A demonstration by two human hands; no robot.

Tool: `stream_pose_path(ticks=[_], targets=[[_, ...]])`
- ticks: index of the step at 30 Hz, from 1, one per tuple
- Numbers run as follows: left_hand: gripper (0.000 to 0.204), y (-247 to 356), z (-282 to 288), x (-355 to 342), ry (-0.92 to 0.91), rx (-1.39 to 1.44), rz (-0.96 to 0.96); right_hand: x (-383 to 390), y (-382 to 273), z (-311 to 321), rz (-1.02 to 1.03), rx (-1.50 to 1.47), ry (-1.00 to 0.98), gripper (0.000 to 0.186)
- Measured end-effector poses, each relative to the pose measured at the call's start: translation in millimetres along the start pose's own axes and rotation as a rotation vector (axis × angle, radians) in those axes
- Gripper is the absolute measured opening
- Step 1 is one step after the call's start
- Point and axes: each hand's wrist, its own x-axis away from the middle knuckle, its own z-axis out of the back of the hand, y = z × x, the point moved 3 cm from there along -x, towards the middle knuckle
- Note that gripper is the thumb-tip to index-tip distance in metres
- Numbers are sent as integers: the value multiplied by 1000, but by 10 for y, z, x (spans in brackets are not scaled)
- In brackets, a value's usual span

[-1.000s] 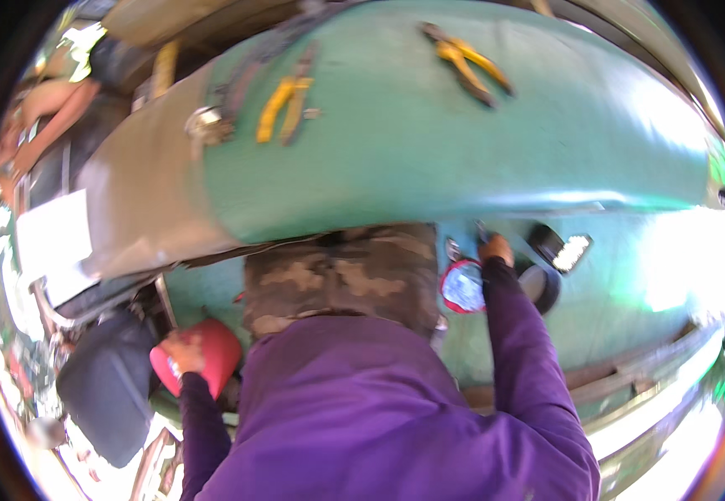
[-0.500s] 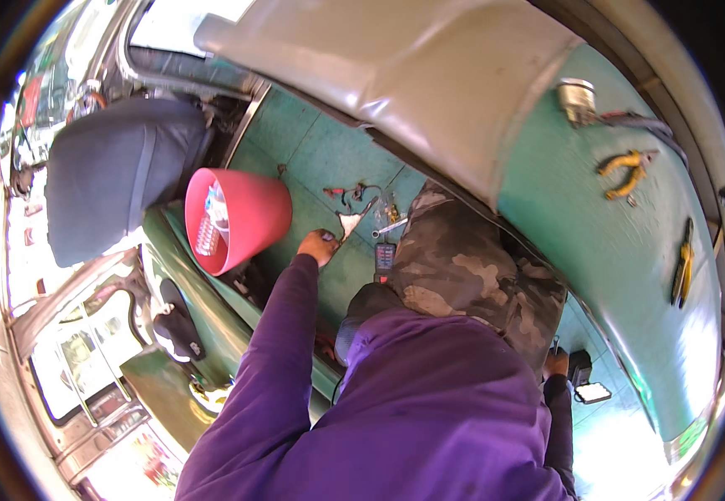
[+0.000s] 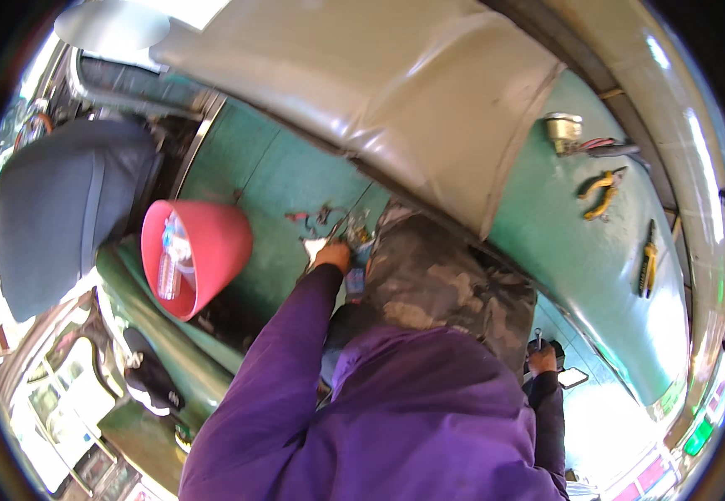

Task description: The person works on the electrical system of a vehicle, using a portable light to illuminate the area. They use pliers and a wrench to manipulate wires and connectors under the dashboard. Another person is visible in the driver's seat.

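Note:
My left hand (image 3: 334, 255) is low over the green floor, beside a torn white piece (image 3: 315, 247) and a clear plastic bag of small parts (image 3: 361, 235). Its fingers point away from me and are too hidden to read. Red and black wires (image 3: 316, 219) lie just beyond. Close to my knee is a small dark case with a blue face (image 3: 355, 284). Down on the right, my right hand (image 3: 543, 359) is closed round a slim metal tool (image 3: 538, 336) whose shiny rounded end sticks up. A bright rectangular screen or lamp (image 3: 573, 378) is next to that hand.
A red bin (image 3: 224, 250) with plastic bottles stands tipped on the left, near a dark seat back (image 3: 62, 209). On the green seat at right lie yellow-handled pliers (image 3: 603, 196), another yellow-handled tool (image 3: 648, 263) and a round gauge with wires (image 3: 564, 132). A cap (image 3: 152, 376) rests at lower left.
My left hand has moved right, from beside the white piece toward the bag of small parts. The right hand has risen slightly, showing more of its tool. The whole view has shifted.

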Motion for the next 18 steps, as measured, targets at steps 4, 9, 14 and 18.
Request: stream_pose_path(ticks=[4,9,14,18], targets=[[44,-140,36,-78,-262,-23,26,326,-589,734,-337,-352,1,58],[57,-736,339,693,-154,306,144,934,-1082,1977,-220,-487,-36,43],[46,-850,1425,1680,296,1137,28,1358,-1194,3269,144,-1178,120,32],[43,358,2932,1842,608,1382,-467,1110,-1054,4237,251,-1127,199,43]])
